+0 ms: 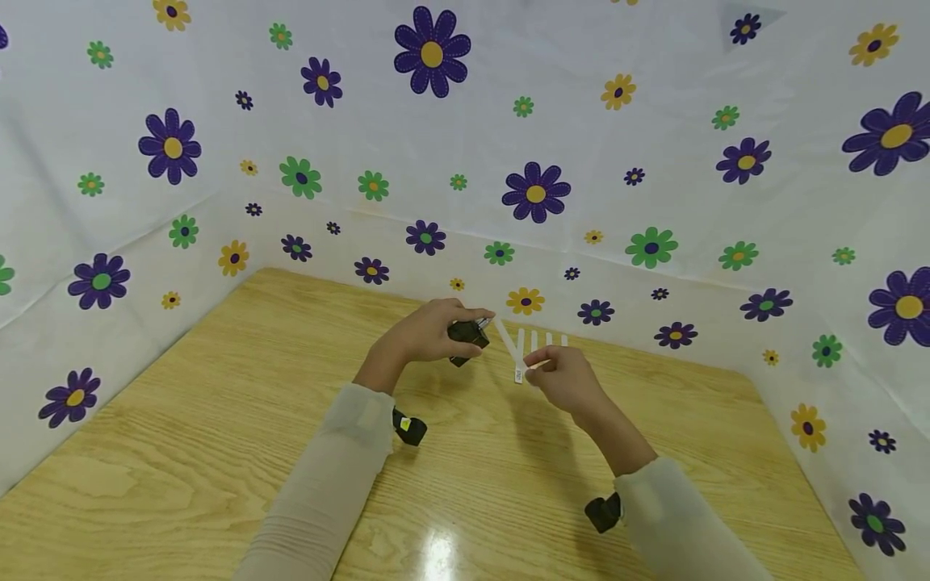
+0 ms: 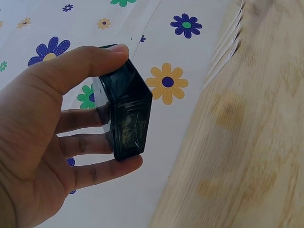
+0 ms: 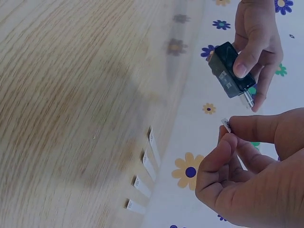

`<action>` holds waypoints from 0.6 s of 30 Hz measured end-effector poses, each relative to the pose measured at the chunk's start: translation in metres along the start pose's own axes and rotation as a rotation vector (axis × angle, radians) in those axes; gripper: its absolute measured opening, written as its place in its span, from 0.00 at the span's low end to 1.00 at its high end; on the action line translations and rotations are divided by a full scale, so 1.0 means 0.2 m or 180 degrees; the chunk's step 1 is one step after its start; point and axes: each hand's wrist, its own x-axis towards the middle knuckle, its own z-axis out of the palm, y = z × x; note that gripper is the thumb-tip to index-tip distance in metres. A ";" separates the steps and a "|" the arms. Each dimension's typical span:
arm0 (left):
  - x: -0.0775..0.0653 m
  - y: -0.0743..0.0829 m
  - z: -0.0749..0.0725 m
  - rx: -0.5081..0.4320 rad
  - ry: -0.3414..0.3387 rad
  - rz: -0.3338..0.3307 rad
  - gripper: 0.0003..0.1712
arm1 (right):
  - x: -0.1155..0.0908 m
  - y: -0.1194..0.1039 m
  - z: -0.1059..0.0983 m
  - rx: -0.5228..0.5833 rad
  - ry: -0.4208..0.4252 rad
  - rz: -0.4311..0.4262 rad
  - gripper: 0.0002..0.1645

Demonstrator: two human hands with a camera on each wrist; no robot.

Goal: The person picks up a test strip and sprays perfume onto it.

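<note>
My left hand [image 1: 434, 332] grips a dark glass perfume bottle [image 2: 130, 111], tilted so that its silver spray nozzle [image 3: 247, 99] points toward my right hand. One finger of that hand reaches along to the nozzle. Between thumb and fingertips, my right hand [image 1: 570, 381] pinches a white paper test strip [image 1: 508, 339] by its printed end. The strip's far end slants up close to the nozzle in the head view. From the right wrist, only the strip's small printed end [image 3: 226, 124] shows clearly.
Several more white paper strips [image 1: 534, 341] lie in a row at the back of the wooden table [image 1: 465, 500], beside the flowered cloth wall [image 1: 349, 145]. Black wrist cameras [image 1: 410, 429] sit at both cuffs.
</note>
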 end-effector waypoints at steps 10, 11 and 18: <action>0.00 0.01 0.01 -0.0089 0.0022 -0.0073 0.39 | -0.01 0.00 0.00 -0.0033 -0.0018 -0.0029 0.13; 0.00 0.01 0.01 -0.0093 0.0019 -0.0086 0.39 | -0.01 0.00 0.00 -0.0035 -0.0017 -0.0027 0.13; -0.01 0.00 0.02 -0.0113 0.0007 -0.0145 0.40 | -0.01 -0.01 0.00 -0.0010 -0.0023 -0.0030 0.12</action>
